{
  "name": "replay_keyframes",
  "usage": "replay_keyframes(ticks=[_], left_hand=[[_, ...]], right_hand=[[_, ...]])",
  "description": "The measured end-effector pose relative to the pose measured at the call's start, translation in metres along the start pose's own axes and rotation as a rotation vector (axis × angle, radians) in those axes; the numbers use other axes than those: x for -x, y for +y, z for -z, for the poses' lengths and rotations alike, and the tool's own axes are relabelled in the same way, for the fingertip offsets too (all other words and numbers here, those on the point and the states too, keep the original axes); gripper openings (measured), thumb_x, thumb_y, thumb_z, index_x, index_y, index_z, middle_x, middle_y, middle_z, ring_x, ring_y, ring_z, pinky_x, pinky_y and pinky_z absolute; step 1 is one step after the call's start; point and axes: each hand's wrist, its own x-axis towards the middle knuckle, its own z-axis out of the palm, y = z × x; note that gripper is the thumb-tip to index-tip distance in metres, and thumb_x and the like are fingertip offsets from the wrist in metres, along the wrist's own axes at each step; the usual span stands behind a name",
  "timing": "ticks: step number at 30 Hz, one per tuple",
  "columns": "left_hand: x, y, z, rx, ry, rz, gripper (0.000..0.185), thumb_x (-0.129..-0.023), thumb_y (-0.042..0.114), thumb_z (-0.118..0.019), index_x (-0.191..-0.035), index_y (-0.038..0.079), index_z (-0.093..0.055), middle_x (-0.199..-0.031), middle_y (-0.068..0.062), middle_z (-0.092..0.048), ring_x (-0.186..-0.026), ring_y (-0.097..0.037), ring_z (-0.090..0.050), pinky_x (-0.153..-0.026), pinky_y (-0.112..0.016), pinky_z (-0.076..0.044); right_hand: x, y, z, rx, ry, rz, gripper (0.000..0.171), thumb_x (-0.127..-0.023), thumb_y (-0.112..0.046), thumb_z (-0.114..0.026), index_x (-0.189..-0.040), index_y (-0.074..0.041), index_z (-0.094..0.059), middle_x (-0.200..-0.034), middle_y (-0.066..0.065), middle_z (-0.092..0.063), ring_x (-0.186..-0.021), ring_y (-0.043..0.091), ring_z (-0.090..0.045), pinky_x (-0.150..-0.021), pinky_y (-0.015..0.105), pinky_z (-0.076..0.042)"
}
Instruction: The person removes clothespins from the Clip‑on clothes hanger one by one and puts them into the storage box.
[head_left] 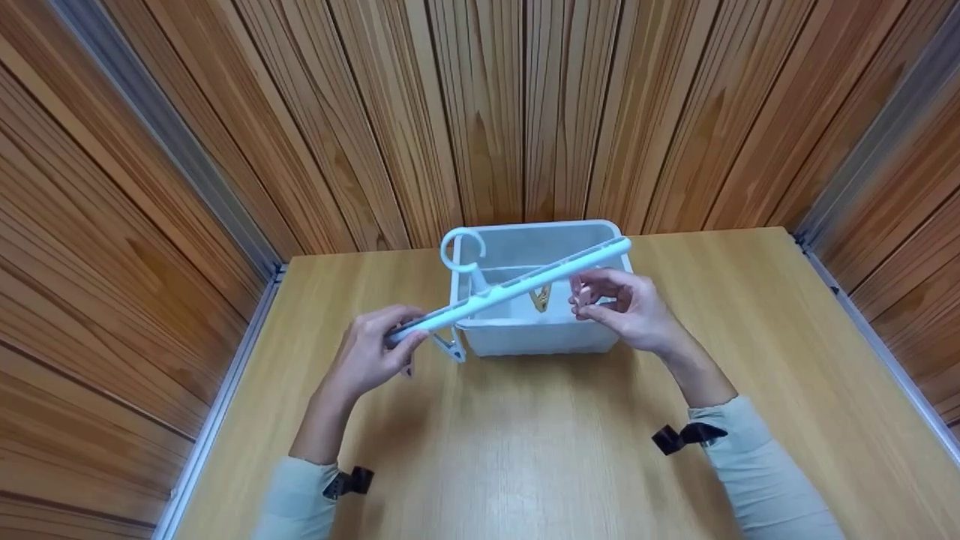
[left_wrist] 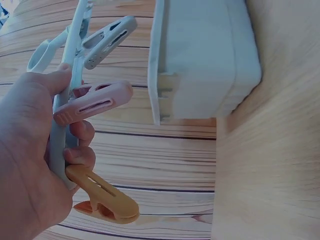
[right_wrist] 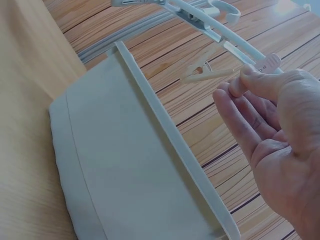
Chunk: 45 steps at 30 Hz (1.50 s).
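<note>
My left hand grips one end of a light-blue clip hanger, its bar slanting up to the right and its hook standing above. Close to that hand, a pink clip, a grey-blue clip and an orange clip stick out from the bar. A yellow clip hangs from the bar farther right. Below the bar's right end, my right hand pinches a pale pink clip between thumb and forefinger; it overlaps the bar in the right wrist view.
Directly behind and under the hanger, a white plastic bin stands on the wooden table. Wood-plank walls rise behind the table and at both sides, with metal rails along the side edges.
</note>
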Motion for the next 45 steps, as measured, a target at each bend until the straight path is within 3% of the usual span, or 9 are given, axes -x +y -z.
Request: replay_keyframes(ticks=[5,10,15,20,26,30,35,45], left_hand=[[0.003,0.002,0.0,0.02,-0.05,0.023,0.021,-0.108,0.022,-0.077,-0.126,0.011,-0.08,-0.096,-0.004,-0.08,-0.076,-0.007,-0.068,-0.078,-0.025,-0.06],[0.005,0.003,0.007,0.065,-0.109,0.018,0.02,-0.11,0.022,-0.075,-0.127,0.012,-0.08,-0.094,-0.006,-0.078,-0.068,-0.003,-0.068,-0.069,-0.023,-0.059],[0.007,0.002,0.015,0.154,-0.176,0.006,0.02,-0.111,0.02,-0.073,-0.128,0.011,-0.078,-0.102,-0.011,-0.081,-0.064,-0.004,-0.07,-0.063,-0.023,-0.058],[0.007,0.001,0.016,0.225,-0.229,0.002,0.019,-0.11,0.017,-0.073,-0.126,0.01,-0.079,-0.102,-0.013,-0.082,-0.066,-0.006,-0.07,-0.066,-0.023,-0.058],[0.007,-0.001,0.01,0.236,-0.237,-0.014,0.02,-0.108,0.014,-0.074,-0.126,0.009,-0.08,-0.102,-0.012,-0.081,-0.083,-0.01,-0.063,-0.079,-0.025,-0.051],[0.005,-0.001,0.006,0.267,-0.224,0.014,0.021,-0.108,0.013,-0.074,-0.127,0.007,-0.08,-0.108,-0.014,-0.082,-0.086,-0.014,-0.065,-0.081,-0.025,-0.054],[0.002,-0.001,0.002,0.271,-0.209,0.048,0.022,-0.109,0.016,-0.073,-0.128,0.007,-0.079,-0.111,-0.015,-0.083,-0.09,-0.02,-0.069,-0.084,-0.026,-0.056],[-0.001,-0.002,0.004,0.261,-0.252,0.049,0.023,-0.11,0.017,-0.073,-0.129,0.008,-0.079,-0.111,-0.014,-0.082,-0.092,-0.018,-0.066,-0.087,-0.029,-0.054]], right_hand=[[0.002,0.003,0.002,0.017,-0.018,0.007,0.041,-0.099,0.015,-0.073,-0.139,0.016,-0.065,-0.109,-0.007,-0.08,-0.101,0.004,-0.08,-0.089,0.024,-0.068],[0.006,0.006,0.007,-0.05,-0.095,0.02,0.042,-0.1,0.016,-0.071,-0.141,0.018,-0.062,-0.11,-0.009,-0.079,-0.099,0.004,-0.08,-0.091,0.025,-0.068],[0.008,0.011,0.013,-0.221,-0.233,0.101,0.042,-0.101,0.022,-0.063,-0.142,0.023,-0.056,-0.116,-0.007,-0.079,-0.105,0.006,-0.082,-0.094,0.029,-0.068],[0.008,0.016,0.016,-0.382,-0.356,0.159,0.041,-0.101,0.021,-0.062,-0.14,0.008,-0.065,-0.121,-0.002,-0.082,-0.112,0.011,-0.083,-0.095,0.033,-0.069],[0.002,0.017,0.015,-0.6,-0.526,0.272,0.041,-0.106,0.018,-0.056,-0.147,0.014,-0.059,-0.129,0.008,-0.082,-0.117,0.018,-0.083,-0.1,0.035,-0.069],[-0.001,0.017,0.012,-0.744,-0.598,0.291,0.045,-0.111,0.012,-0.053,-0.156,0.013,-0.052,-0.137,0.013,-0.079,-0.122,0.02,-0.082,-0.102,0.034,-0.068],[-0.003,0.019,0.009,-0.855,-0.623,0.301,0.05,-0.112,0.01,-0.051,-0.162,0.012,-0.047,-0.14,0.016,-0.077,-0.126,0.024,-0.081,-0.104,0.034,-0.067],[-0.001,0.023,0.01,-0.85,-0.579,0.29,0.049,-0.112,0.009,-0.052,-0.161,0.01,-0.05,-0.139,0.017,-0.078,-0.124,0.024,-0.083,-0.101,0.033,-0.067]])
